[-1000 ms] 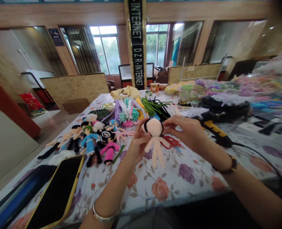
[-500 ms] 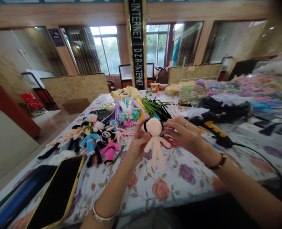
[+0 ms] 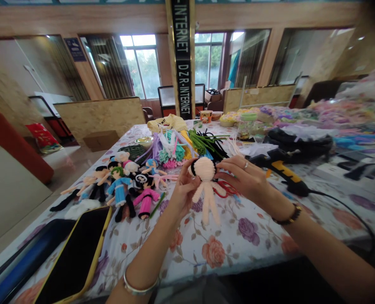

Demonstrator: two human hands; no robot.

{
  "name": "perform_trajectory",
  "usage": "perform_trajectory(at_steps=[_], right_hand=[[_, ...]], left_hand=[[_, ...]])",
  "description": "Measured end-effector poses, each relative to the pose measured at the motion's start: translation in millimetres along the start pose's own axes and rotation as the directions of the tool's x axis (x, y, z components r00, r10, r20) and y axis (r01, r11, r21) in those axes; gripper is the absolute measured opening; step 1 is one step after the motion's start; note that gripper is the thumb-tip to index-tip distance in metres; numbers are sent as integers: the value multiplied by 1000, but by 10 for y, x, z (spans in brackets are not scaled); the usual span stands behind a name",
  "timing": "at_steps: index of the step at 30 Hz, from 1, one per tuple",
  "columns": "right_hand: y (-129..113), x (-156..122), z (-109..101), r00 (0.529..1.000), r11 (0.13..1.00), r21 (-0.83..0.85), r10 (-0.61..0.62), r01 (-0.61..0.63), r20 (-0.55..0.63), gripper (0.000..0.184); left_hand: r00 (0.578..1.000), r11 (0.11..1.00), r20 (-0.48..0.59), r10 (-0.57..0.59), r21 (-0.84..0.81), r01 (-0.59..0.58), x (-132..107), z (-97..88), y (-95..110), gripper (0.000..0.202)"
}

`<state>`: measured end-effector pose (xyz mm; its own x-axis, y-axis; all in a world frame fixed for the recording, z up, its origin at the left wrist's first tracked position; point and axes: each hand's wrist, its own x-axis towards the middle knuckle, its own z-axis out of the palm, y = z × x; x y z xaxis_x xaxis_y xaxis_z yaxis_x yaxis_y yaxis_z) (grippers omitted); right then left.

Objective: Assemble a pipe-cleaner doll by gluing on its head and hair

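Observation:
A cream-coloured fuzzy doll with dangling arms and legs is held up above the flowered tablecloth, a black strip along the sides of its round head. My left hand is closed on the left side of the head, thumb in front. At the head's right side, the fingertips of my right hand pinch the edge by the black strip. Behind the doll lies a bundle of coloured pipe cleaners, and red loops show under my right hand.
Several finished dolls lie at the left, behind a yellow-cased phone and a dark blue device. A glue gun with its cord rests at the right. Farther back stand a lidded jar and heaps of colourful material.
Almost nothing differs. Both hands keep the doll in the same place, with only a very slight shift of the fingers.

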<state>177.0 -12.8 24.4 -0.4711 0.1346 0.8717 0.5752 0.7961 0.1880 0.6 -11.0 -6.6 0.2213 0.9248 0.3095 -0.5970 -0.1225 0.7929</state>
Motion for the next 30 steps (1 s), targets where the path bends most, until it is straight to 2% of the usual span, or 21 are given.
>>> perform_trajectory(at_steps=[5, 8, 11, 14, 21, 26, 30], right_hand=[[15, -8, 5, 1000, 999, -29, -22, 23, 15, 9], [8, 13, -12, 999, 998, -55, -36, 37, 29, 9], [-17, 34, -29, 998, 997, -53, -53, 52, -19, 11], [-53, 41, -41, 996, 1000, -20, -20, 18, -83, 15], [-111, 79, -82, 993, 997, 70, 41, -34, -114, 16], [-51, 85, -84, 988, 995, 96, 44, -30, -149, 14], [51, 28, -61, 988, 993, 112, 51, -35, -144, 10]], left_hand=[[999, 999, -32, 17, -37, -18, 4, 16, 15, 55], [1000, 1000, -14, 7, -6, -7, 6, 3, 38, 59], [1000, 1000, 12, 25, 4, -25, 9, -9, 64, 62], [998, 999, 38, 43, 8, -43, 8, -13, 77, 64], [990, 993, 103, 94, 65, -101, -10, -2, 107, 59], [960, 942, 156, 234, 207, -263, 4, 16, 120, 50], [899, 837, 197, 391, 329, -437, 6, 50, 72, 47]])
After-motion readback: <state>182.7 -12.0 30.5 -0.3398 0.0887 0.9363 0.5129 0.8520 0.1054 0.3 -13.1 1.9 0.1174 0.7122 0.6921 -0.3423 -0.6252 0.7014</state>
